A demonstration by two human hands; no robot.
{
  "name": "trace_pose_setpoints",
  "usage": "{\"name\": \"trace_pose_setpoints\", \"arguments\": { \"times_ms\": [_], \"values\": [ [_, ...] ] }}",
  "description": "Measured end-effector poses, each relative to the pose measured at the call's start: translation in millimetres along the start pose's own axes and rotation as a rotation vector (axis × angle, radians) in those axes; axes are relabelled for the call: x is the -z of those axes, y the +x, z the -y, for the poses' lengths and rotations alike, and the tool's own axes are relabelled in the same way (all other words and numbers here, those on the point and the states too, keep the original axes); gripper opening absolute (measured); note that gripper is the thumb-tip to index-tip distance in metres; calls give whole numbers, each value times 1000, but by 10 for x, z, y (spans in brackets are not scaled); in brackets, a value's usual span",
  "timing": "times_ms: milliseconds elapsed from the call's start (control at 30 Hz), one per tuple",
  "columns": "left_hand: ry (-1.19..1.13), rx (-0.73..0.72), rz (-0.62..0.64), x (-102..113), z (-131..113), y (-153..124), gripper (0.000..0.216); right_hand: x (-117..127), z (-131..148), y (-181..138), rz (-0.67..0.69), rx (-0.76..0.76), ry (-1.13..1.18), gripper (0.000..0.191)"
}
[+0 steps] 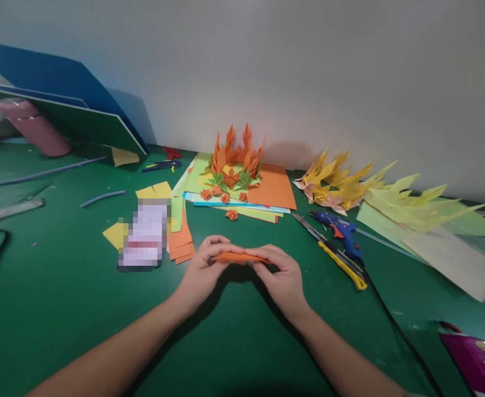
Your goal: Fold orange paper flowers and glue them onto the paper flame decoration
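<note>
Between both hands, just above the green table, is a folded piece of orange paper (239,258). My left hand (209,262) pinches its left end, thumb below and fingers along the top. My right hand (279,273) grips the right end the same way. Part of the paper is hidden behind the fingers. Beyond the hands lies a small orange paper rose (231,215), with several more roses (225,198) on the stacked paper sheets (273,184). An orange paper crown (238,157) with green leaves stands on that stack.
To the right lie a yellow box cutter (341,266), a blue glue gun (344,231) with a black cord, a yellow paper crown (335,179) and pale green paper leaves (416,204). Leftward are a blurred-out phone (145,234), orange paper squares (180,242), scissors (162,165) and a pink bottle (38,129).
</note>
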State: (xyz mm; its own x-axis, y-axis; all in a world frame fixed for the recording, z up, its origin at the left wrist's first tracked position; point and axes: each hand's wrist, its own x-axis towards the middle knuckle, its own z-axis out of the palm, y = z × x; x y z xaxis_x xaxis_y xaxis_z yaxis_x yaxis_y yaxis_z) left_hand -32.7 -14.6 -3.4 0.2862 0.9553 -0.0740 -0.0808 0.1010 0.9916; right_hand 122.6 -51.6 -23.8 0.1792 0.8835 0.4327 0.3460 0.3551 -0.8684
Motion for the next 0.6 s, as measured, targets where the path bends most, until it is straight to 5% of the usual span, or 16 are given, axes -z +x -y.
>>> {"name": "trace_pose_setpoints", "arguments": {
  "times_ms": [200, 433, 600],
  "values": [
    [-226, 308, 75, -5, -43, 2, 15, 17, -32, -9, -19, -2, 13, 23],
    [-293, 296, 67, 6, -32, 20, 16, 26, 17, 18, 118, 132, -17, 28],
    [-321, 339, 53, 13, 3, 28, 27, 17, 18, -11, 158, 53, 104, 28]
  ]
}}
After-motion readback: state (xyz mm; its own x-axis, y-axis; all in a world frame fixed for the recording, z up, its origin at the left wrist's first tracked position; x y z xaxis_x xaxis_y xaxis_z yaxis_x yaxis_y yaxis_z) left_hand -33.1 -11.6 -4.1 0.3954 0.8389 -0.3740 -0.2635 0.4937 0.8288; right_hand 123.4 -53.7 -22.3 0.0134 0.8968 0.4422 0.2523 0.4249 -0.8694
